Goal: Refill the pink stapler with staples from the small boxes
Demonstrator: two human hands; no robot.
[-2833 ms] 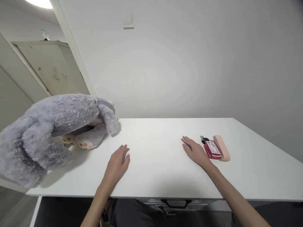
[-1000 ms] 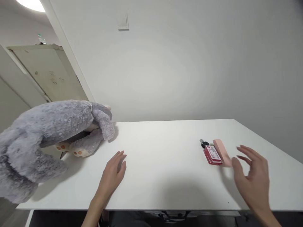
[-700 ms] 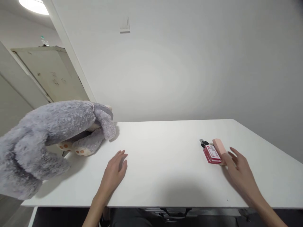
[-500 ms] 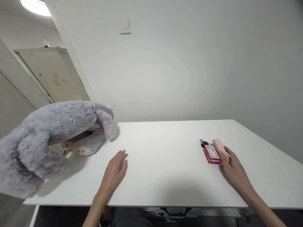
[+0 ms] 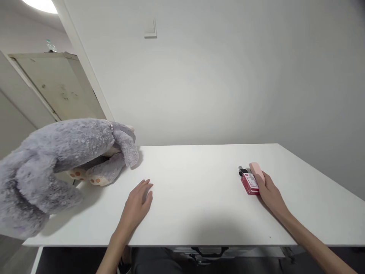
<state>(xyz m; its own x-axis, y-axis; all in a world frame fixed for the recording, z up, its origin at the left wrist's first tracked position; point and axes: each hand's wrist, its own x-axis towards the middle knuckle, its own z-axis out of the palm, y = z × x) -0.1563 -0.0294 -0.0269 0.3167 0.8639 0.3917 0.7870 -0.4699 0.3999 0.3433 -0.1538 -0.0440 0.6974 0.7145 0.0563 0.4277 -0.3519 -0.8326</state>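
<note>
My left hand (image 5: 138,203) lies on the white table (image 5: 194,190), fingers stretched out and slightly spread, holding nothing. On the right side of the table, my right hand (image 5: 270,192) has its fingers wrapped round a pink oblong object (image 5: 256,170) with a rounded end; its exact kind does not show. Right against it, on the left, is a small red-and-white box (image 5: 250,183), possibly more than one stacked. Behind the box sits a small black and silver item (image 5: 242,171), too small to name. My fingers hide the lower part of the pink object.
A large grey plush toy (image 5: 76,140) with pale, orange-dotted paw pads slumps over the table's left end. The wall (image 5: 199,76) rises behind the table. A worn cabinet (image 5: 54,83) stands at the far left, with a clear bottle (image 5: 50,45) on top.
My right hand has shifted left with the pink object, moving it nearer the box and covering more of it. My left hand stays in place on the table; the view has tilted slightly.
</note>
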